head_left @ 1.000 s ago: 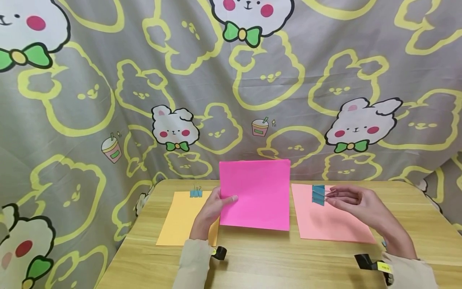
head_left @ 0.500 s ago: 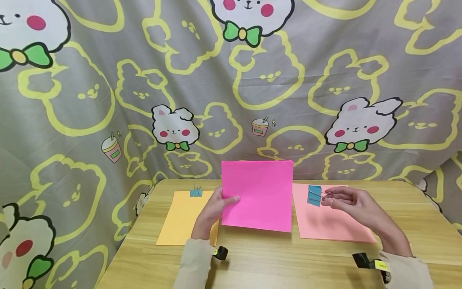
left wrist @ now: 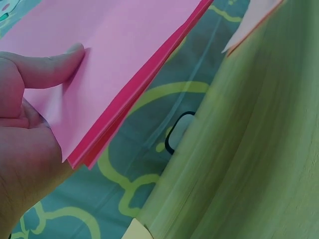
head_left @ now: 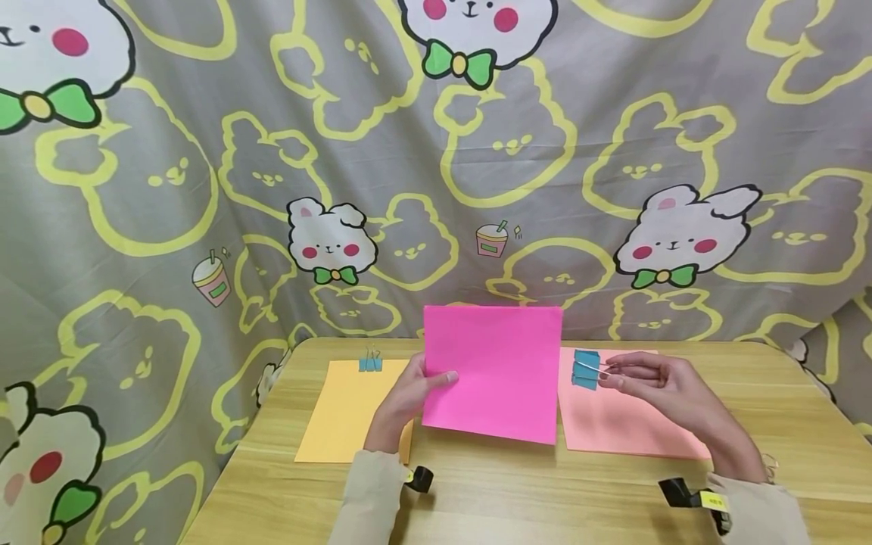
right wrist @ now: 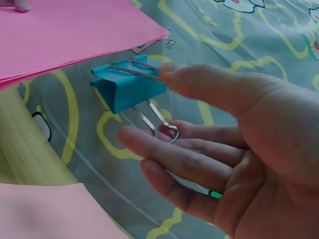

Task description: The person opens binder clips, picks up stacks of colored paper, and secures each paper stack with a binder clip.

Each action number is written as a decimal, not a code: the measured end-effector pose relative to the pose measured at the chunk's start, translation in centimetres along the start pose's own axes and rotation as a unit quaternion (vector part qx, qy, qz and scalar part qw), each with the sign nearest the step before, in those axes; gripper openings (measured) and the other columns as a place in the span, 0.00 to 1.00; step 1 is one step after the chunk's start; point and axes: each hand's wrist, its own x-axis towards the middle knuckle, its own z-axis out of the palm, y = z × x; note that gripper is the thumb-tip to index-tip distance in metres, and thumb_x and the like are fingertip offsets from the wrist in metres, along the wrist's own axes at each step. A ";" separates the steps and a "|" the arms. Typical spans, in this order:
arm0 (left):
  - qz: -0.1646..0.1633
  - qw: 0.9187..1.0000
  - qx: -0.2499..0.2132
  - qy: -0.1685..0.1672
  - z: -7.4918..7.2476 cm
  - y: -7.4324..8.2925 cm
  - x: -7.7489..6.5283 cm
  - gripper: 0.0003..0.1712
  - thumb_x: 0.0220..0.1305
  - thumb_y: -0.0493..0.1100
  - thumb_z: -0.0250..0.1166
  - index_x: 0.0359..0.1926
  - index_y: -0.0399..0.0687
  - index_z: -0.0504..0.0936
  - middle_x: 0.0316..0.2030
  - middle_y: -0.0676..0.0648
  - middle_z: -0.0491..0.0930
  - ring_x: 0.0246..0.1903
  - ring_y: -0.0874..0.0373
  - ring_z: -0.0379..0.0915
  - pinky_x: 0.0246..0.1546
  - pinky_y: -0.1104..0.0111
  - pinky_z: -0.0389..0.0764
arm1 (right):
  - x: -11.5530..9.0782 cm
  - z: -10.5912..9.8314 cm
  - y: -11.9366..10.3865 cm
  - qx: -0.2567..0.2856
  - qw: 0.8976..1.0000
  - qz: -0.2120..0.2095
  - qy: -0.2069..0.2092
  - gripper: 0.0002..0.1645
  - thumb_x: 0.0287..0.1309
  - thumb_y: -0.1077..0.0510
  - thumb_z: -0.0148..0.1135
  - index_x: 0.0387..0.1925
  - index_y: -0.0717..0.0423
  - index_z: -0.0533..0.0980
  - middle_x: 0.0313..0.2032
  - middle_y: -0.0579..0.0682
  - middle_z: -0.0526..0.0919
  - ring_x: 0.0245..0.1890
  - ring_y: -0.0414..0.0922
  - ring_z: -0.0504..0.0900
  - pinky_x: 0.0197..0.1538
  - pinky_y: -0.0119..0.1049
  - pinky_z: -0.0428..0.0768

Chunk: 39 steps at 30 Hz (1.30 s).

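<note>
My left hand [head_left: 412, 390] grips a stack of bright pink paper [head_left: 493, 371] by its left edge, thumb on the front face, holding it up above the table. In the left wrist view several sheets show along the stack's edge [left wrist: 144, 77], slightly fanned apart. My right hand [head_left: 671, 382] pinches a blue binder clip [head_left: 586, 369] by its wire handles, just right of the stack. The right wrist view shows the clip [right wrist: 132, 89] with thumb on one handle and fingers by the other, its mouth towards the stack's edge and apart from it.
On the wooden table [head_left: 497, 492], yellow paper [head_left: 354, 412] lies at left with a blue binder clip [head_left: 370, 364] at its top edge. Light pink paper [head_left: 620, 424] lies under my right hand. A patterned curtain [head_left: 436, 174] hangs behind the table.
The pink stack has moved slightly right in my left hand. My right hand has brought the binder clip left, closer to the stack, and the clip has turned a little.
</note>
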 end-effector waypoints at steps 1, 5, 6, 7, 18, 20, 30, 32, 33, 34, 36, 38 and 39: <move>0.000 1.000 0.001 0.000 0.0 0.0 0.0 0.14 0.70 0.29 0.61 0.55 0.34 0.75 0.39 0.48 0.84 0.35 0.55 0.85 0.38 0.61 0.85 | 0.1 0.1 0.1 -0.001 1.000 -0.002 -0.003 0.29 0.68 0.55 0.68 0.62 0.71 0.73 0.47 0.57 0.89 0.48 0.47 0.88 0.48 0.33 0.84; 0.000 1.000 0.004 0.002 0.2 0.0 0.0 0.14 0.70 0.29 0.61 0.55 0.34 0.75 0.39 0.47 0.84 0.35 0.55 0.85 0.38 0.62 0.85 | 0.4 0.5 0.5 -0.001 1.000 -0.016 -0.012 0.26 0.68 0.56 0.68 0.60 0.70 0.75 0.47 0.59 0.88 0.48 0.52 0.88 0.49 0.32 0.84; -0.001 1.000 0.004 0.002 0.2 0.0 0.0 0.14 0.70 0.30 0.62 0.55 0.34 0.75 0.39 0.47 0.84 0.35 0.55 0.85 0.38 0.62 0.85 | 0.5 0.6 0.5 0.000 1.000 -0.019 -0.014 0.26 0.68 0.56 0.67 0.59 0.70 0.75 0.47 0.59 0.88 0.48 0.53 0.88 0.49 0.32 0.84; -0.003 1.000 0.005 0.002 0.2 0.0 0.0 0.14 0.70 0.30 0.62 0.55 0.34 0.75 0.39 0.47 0.84 0.35 0.55 0.85 0.38 0.62 0.85 | 0.5 0.7 0.5 -0.001 1.000 -0.022 -0.015 0.26 0.68 0.56 0.67 0.59 0.70 0.76 0.46 0.59 0.88 0.48 0.53 0.88 0.48 0.32 0.84; -0.001 1.000 -0.004 -0.009 0.4 0.0 0.1 0.15 0.70 0.30 0.62 0.57 0.35 0.75 0.40 0.47 0.84 0.36 0.54 0.85 0.38 0.61 0.85 | 0.5 0.8 0.4 0.007 0.999 -0.039 -0.019 0.24 0.69 0.60 0.65 0.59 0.73 0.75 0.46 0.59 0.89 0.46 0.45 0.89 0.48 0.31 0.83; -0.001 1.000 -0.004 -0.010 0.4 0.1 0.1 0.15 0.70 0.30 0.62 0.57 0.35 0.75 0.40 0.47 0.84 0.36 0.55 0.85 0.38 0.61 0.85 | 0.6 0.8 0.4 0.010 0.999 -0.040 -0.018 0.24 0.69 0.60 0.65 0.59 0.73 0.75 0.47 0.58 0.88 0.47 0.44 0.89 0.49 0.30 0.83; 0.001 1.000 0.001 -0.019 0.9 0.2 0.2 0.18 0.71 0.31 0.62 0.59 0.33 0.74 0.42 0.46 0.85 0.37 0.54 0.85 0.40 0.60 0.85 | 0.8 1.2 0.2 0.003 0.999 -0.033 -0.024 0.25 0.70 0.58 0.65 0.60 0.72 0.75 0.48 0.59 0.88 0.47 0.44 0.88 0.50 0.30 0.82; 0.003 1.000 -0.004 -0.025 0.9 0.1 0.3 0.18 0.71 0.31 0.62 0.59 0.33 0.74 0.43 0.46 0.85 0.37 0.53 0.85 0.40 0.60 0.85 | 0.8 1.2 0.2 -0.004 0.999 -0.037 -0.026 0.24 0.70 0.58 0.65 0.59 0.71 0.75 0.48 0.59 0.88 0.47 0.44 0.89 0.50 0.30 0.83; 0.003 1.000 -0.006 -0.027 0.9 0.0 0.3 0.18 0.71 0.31 0.62 0.59 0.33 0.74 0.43 0.46 0.85 0.37 0.53 0.85 0.40 0.60 0.85 | 0.8 1.3 0.2 -0.007 0.999 -0.040 -0.027 0.24 0.70 0.58 0.65 0.59 0.71 0.76 0.48 0.59 0.88 0.46 0.44 0.89 0.50 0.31 0.83; 0.004 1.000 -0.008 -0.028 0.9 -0.1 0.3 0.18 0.71 0.31 0.62 0.59 0.33 0.73 0.43 0.45 0.84 0.37 0.53 0.85 0.40 0.60 0.86 | 0.8 1.3 0.2 -0.008 0.999 -0.042 -0.028 0.23 0.69 0.59 0.66 0.59 0.70 0.76 0.47 0.59 0.88 0.46 0.45 0.89 0.50 0.31 0.83; 0.002 1.000 -0.007 -0.028 1.1 -0.1 0.3 0.18 0.71 0.31 0.62 0.59 0.34 0.73 0.42 0.46 0.84 0.37 0.53 0.85 0.40 0.60 0.86 | 0.8 1.4 0.2 -0.003 0.999 -0.044 -0.031 0.23 0.69 0.59 0.66 0.58 0.70 0.76 0.47 0.59 0.88 0.46 0.45 0.89 0.50 0.32 0.83; 0.000 1.000 -0.003 -0.025 1.2 -0.2 0.3 0.17 0.71 0.31 0.62 0.59 0.34 0.73 0.42 0.46 0.84 0.37 0.54 0.85 0.40 0.61 0.85 | 0.8 1.5 0.2 0.004 0.998 -0.049 -0.040 0.23 0.69 0.60 0.65 0.59 0.71 0.75 0.48 0.61 0.88 0.46 0.45 0.89 0.50 0.32 0.83; 0.000 1.000 -0.001 -0.023 1.3 -0.2 0.3 0.17 0.71 0.31 0.62 0.59 0.34 0.74 0.42 0.46 0.84 0.37 0.54 0.85 0.40 0.61 0.85 | 0.9 1.5 0.2 0.009 0.998 -0.052 -0.045 0.23 0.70 0.61 0.64 0.59 0.72 0.75 0.48 0.62 0.87 0.46 0.46 0.89 0.50 0.32 0.83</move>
